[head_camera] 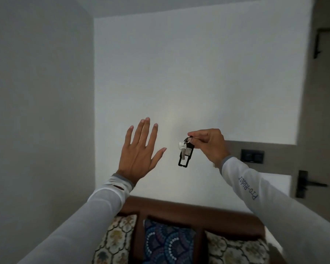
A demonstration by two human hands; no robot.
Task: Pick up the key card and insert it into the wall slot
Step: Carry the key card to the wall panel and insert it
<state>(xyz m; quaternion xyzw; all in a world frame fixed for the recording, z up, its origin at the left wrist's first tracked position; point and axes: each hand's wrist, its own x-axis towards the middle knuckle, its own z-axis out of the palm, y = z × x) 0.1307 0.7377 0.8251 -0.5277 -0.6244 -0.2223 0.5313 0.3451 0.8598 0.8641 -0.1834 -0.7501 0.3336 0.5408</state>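
Single head-worn wide-angle view, facing forward at white wall (189,77), tilted slightly down. Close range: both forearms enter from bottom corners, left hand (139,151) and right hand (210,143) near frame centre. Sofa backrest (179,206) and cushions along bottom edge. Door handle (309,184) and wall switch (252,156) at right edge. No second view.

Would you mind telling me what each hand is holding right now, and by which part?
The right hand pinches the key ring, so the black key card and metal key dangle. The left hand is open, holding nothing.
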